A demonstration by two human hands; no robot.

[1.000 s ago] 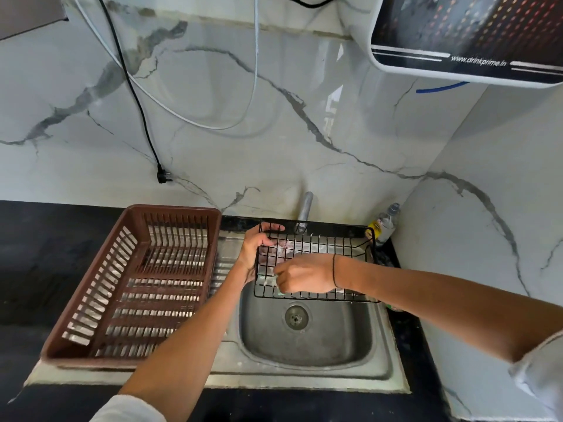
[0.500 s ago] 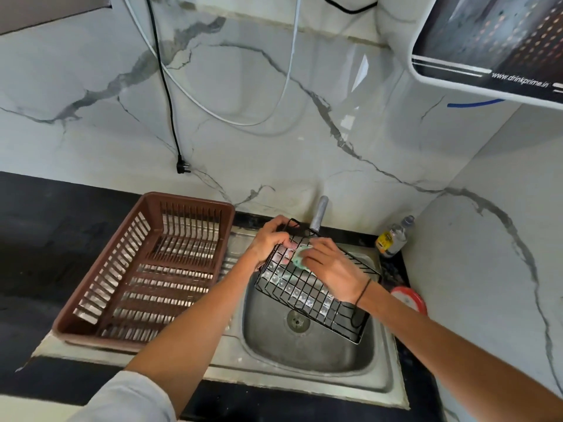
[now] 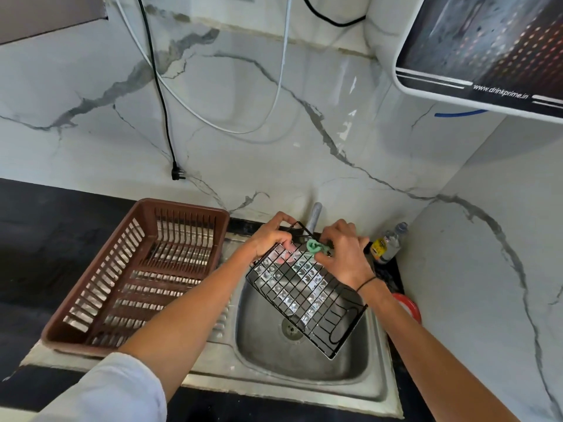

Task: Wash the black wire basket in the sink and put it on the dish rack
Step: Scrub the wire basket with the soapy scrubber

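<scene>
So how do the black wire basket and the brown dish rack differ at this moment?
The black wire basket is thin metal grid, held tilted over the sink by both hands; the brown dish rack is slatted plastic, resting flat on the drainboard. The rack looks larger. Both are open-work rectangular containers, nothing inside.

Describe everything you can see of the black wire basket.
The black wire basket is a shallow rectangular grid of thin, dark, metal-looking wire with low sides. It is tilted over the steel sink, clear of the basin. The left hand grips its far corner; the right hand presses a green scrubber against it. Wet film glints in the cells.
</scene>
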